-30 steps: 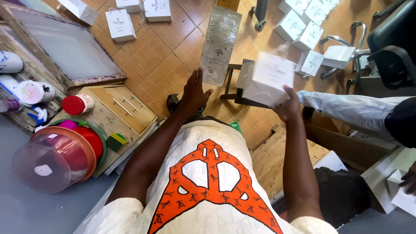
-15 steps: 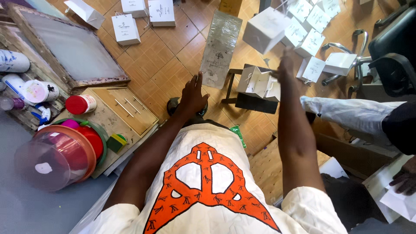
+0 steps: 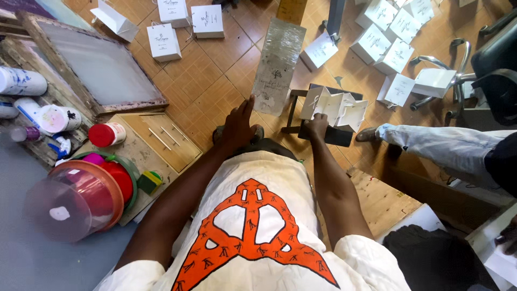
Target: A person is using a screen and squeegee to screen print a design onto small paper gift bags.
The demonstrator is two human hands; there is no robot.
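My right hand (image 3: pixel 316 126) is closed at the lower edge of a bundle of flat white paper bags (image 3: pixel 334 105). The bundle stands on a small black stool (image 3: pixel 329 134) on the tiled floor. My left hand (image 3: pixel 240 125) is held out flat with its fingers apart and holds nothing. It hovers over the floor just left of the stool, near a long clear printed film sheet (image 3: pixel 278 66). My white shirt with an orange design fills the lower middle of the view.
Standing white bags (image 3: pixel 163 41) dot the floor at the top, with more bags (image 3: pixel 390 39) at the upper right. A wooden screen frame (image 3: pixel 102 70), bottles (image 3: pixel 21 82), a red-lidded jar (image 3: pixel 106 134) and plastic bowls (image 3: pixel 81 197) lie left. Another person's leg (image 3: pixel 436 145) and a chair (image 3: pixel 493 59) are right.
My right hand held a white bag out to the upper right, let it go there, and has come back to the bundle on the stool. The left hand has barely moved.
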